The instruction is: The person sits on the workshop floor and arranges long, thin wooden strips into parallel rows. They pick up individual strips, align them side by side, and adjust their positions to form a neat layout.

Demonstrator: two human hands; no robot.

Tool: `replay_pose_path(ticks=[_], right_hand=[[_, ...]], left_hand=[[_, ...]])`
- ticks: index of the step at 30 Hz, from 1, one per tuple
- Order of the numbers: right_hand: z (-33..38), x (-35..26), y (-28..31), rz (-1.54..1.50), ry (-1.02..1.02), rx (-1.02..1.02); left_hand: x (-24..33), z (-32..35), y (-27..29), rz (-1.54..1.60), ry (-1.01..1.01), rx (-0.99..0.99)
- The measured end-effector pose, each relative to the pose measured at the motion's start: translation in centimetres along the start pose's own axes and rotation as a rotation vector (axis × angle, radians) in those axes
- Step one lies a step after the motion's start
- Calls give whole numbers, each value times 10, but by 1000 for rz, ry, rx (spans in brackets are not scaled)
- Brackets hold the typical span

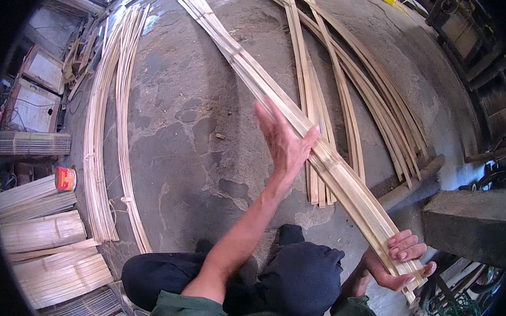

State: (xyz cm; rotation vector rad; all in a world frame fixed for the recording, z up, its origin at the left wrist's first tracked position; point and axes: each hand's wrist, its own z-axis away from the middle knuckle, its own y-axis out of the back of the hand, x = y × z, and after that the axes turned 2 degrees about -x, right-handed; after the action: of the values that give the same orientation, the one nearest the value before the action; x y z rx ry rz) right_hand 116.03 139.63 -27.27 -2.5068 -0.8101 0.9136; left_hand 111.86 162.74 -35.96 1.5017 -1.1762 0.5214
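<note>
A long bundle of pale bamboo strips point(338, 162) slants from the far left down to the near right in front of me. My right hand point(399, 257) wraps around its near end, fingers over the strips and thumb at the side. Midway along, my left hand point(285, 142) lies against the bundle's left edge, its thumb across the strips. The other fingers of that hand stretch out apart and are slightly blurred.
More bamboo strips point(376, 107) lie on the concrete floor point(173, 154) at the far right. Two long tied bundles point(97, 167) rest at left. Beside them are split bamboo pieces point(58, 273) and a red and yellow tin point(65, 179). A concrete block point(467, 218) stands at right.
</note>
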Motion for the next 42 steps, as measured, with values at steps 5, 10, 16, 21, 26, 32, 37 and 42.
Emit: replay_pose_path(ticks=[5, 10, 16, 21, 26, 32, 37, 42], right_hand=[[-15, -10, 5, 39, -7, 118], [-27, -2, -33, 140, 18, 28], [-57, 35, -99, 151, -146, -161], [-95, 83, -130, 99, -268, -388], [-121, 136, -161, 75, -388, -690], [-143, 144, -187, 27, -397, -555], [-108, 77, -74, -6, -374, -149], [-11, -4, 39, 579, -309, -12]], left_hand=[[-14, -87, 3, -204, -677, -317], [-32, -98, -12, -126, -374, -903], [-77, -83, -27, -45, -233, -886], [-95, -80, -47, -205, -293, -916], [-117, -66, -65, -167, -342, -800], [-91, -88, -52, -200, -268, -953], [-62, -93, -51, -411, -358, -934], [-44, -62, -53, -207, -392, -753]])
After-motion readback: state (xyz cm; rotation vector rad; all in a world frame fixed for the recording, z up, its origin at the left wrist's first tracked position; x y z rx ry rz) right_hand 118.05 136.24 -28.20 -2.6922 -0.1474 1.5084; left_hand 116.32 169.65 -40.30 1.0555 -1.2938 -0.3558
